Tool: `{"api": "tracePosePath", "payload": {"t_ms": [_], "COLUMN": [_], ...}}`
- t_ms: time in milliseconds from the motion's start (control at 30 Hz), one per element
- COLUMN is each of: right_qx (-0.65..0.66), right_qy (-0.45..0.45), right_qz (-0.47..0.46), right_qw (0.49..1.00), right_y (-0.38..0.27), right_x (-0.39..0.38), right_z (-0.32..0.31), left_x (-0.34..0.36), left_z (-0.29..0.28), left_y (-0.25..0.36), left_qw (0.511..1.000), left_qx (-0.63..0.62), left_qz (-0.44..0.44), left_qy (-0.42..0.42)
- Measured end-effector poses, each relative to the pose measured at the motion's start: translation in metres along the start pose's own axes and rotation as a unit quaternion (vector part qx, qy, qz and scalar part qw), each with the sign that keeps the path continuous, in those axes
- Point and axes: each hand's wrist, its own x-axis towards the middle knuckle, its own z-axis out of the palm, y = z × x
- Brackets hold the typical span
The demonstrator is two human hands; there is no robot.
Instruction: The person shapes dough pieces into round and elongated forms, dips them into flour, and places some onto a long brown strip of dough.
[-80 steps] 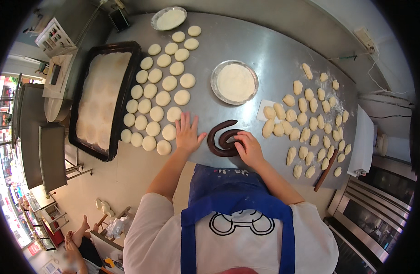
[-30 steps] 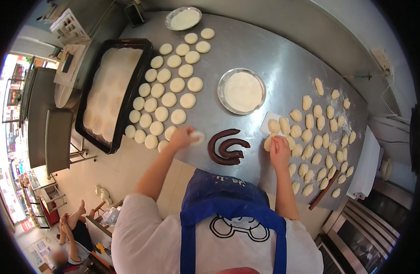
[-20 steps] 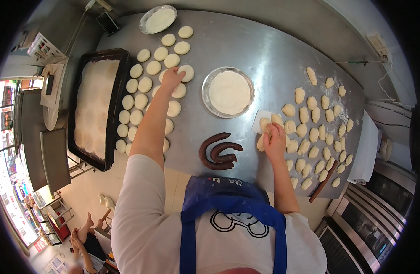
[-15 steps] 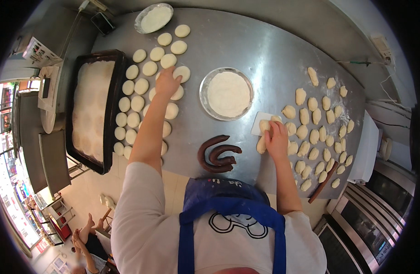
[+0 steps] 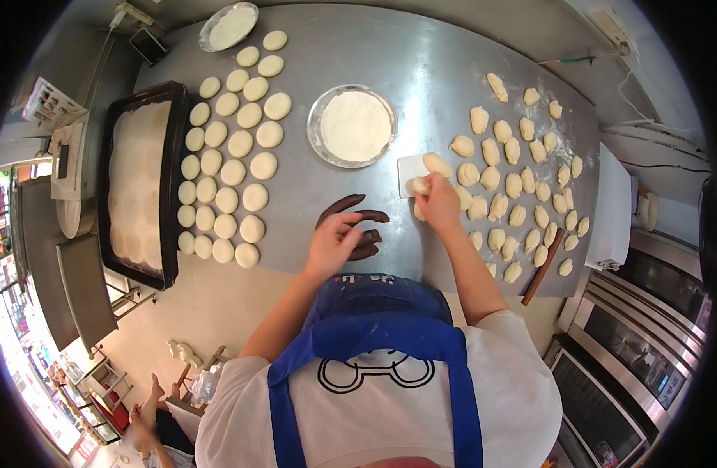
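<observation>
My left hand (image 5: 335, 243) lies over a curved dark brown rope of paste (image 5: 341, 206), its fingers bent around part of it. The palm side and the rope's left bend are hidden. My right hand (image 5: 439, 204) pinches a small pale dough piece (image 5: 419, 186) between thumb and fingers, over a white flat scraper (image 5: 408, 168). Another dough piece (image 5: 437, 164) lies just beyond those fingertips, and one more shows partly under the hand. Many lumpy dough pieces (image 5: 490, 152) are spread to the right. Smooth, round dough discs (image 5: 254, 197) stand in rows at the left.
A metal bowl of flour (image 5: 357, 125) sits mid-table, with a second flour bowl (image 5: 233, 28) at the far left. A black-rimmed baking tray (image 5: 171, 168) is at the left edge. A brown rolling pin (image 5: 542, 269) lies at right. Ovens (image 5: 619, 351) stand beyond the table.
My left hand has moved right and nearer, from the round dough discs to the brown paste rope. My right hand stays by the scraper with dough. The whole view has shifted slightly.
</observation>
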Motion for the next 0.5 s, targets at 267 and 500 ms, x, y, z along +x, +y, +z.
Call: {"api": "tracePosePath", "payload": {"t_ms": [267,500], "right_qx": [0.305,0.379], "right_qy": [0.207,0.006], "right_qz": [-0.018,-0.125], "right_qw": [0.929,0.917], "right_y": [-0.045,-0.101], "right_x": [-0.023,-0.115], "right_z": [-0.033,-0.047], "left_x": [0.000,-0.022], "left_z": [0.059,0.052], "left_y": [0.024,0.032], "left_qw": [0.997,0.939], "left_qx": [-0.043,-0.334], "left_qz": [0.041,-0.075], "left_qy": [-0.039,-0.022]}}
